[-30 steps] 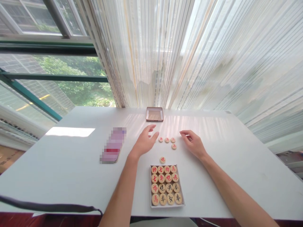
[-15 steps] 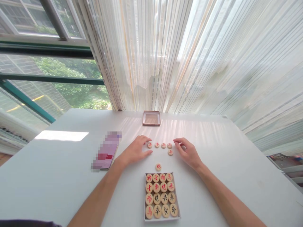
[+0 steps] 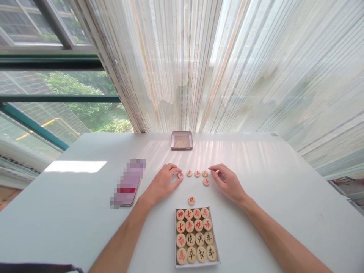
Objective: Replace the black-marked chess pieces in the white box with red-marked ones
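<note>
Left grip [image 3: 163, 184]: one, bare hand, thumb and fingers partly closed, tips at either side of an end disc [image 3: 181, 175], red character, face up on the tabletop [image 3: 264, 212]; whether pinched or merely touched, cannot be told.

Right grip [image 3: 227, 184]: one, bare hand, fingers loosely curled, thumb and forefinger parted, nothing seen in hold; forefinger tip just beside the row's right end.

Row discs [image 3: 197, 173]: three, red characters, between the two grips, in line with the end disc.

Spare disc [image 3: 206, 182]: one, red character, left of the right grip, on the wearer's side of the row.

Lone disc [image 3: 191, 200]: one, red character, between the grips, nearer the wearer.

Open box [image 3: 197, 266]: one, pale-walled, nearer the wearer than either grip; sixteen boxed discs [image 3: 198, 226], four by four, ten red, six black.

Shallow tray [image 3: 182, 148]: one, beyond both grips, near the far edge.

Phone [image 3: 127, 189]: one, screen pixelated, left of the left grip.

Curtain [image 3: 182, 76]: striped, sheer, beyond everything listed.
</note>
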A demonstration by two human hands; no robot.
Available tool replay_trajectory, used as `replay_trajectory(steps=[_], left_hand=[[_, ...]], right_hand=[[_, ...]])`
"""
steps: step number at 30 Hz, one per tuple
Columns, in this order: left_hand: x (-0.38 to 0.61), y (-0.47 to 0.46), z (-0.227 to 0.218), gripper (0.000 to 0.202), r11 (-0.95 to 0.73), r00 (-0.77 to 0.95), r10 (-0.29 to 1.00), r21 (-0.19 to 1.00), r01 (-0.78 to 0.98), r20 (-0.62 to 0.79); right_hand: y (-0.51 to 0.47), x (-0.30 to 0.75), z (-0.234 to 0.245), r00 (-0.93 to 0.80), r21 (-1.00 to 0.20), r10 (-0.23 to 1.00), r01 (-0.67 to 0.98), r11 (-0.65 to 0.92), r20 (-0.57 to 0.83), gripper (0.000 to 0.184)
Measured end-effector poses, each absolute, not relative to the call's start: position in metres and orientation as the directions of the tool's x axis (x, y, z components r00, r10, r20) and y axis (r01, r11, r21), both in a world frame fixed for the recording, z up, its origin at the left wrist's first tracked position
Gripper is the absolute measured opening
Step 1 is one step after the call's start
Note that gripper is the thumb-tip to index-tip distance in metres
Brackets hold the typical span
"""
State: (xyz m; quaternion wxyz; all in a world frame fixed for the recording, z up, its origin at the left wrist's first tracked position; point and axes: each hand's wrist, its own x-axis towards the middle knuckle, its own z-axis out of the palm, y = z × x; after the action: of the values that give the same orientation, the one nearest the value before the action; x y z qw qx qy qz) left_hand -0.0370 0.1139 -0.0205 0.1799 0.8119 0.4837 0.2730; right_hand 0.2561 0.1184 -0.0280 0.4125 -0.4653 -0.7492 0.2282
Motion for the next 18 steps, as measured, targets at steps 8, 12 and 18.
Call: replay_trajectory(steps=[8, 12, 18], left_hand=[[-0.038, 0.114, -0.025, 0.025, -0.504, 0.406, 0.864, 0.504, 0.702, 0.298], [-0.038, 0.113, -0.025, 0.028, -0.512, 0.420, 0.859, 0.494, 0.703, 0.293], [-0.038, 0.114, -0.025, 0.026, -0.521, 0.420, 0.854, 0.503, 0.690, 0.308]], right_hand=[[0.108, 0.251, -0.022, -0.510, -0.518, 0.702, 0.475, 0.711, 0.496, 0.036], [0.093, 0.242, -0.016, -0.698, -0.396, 0.603, 0.465, 0.792, 0.386, 0.051], [0.086, 0.232, -0.011, -0.776, -0.328, 0.568, 0.479, 0.814, 0.275, 0.059]])
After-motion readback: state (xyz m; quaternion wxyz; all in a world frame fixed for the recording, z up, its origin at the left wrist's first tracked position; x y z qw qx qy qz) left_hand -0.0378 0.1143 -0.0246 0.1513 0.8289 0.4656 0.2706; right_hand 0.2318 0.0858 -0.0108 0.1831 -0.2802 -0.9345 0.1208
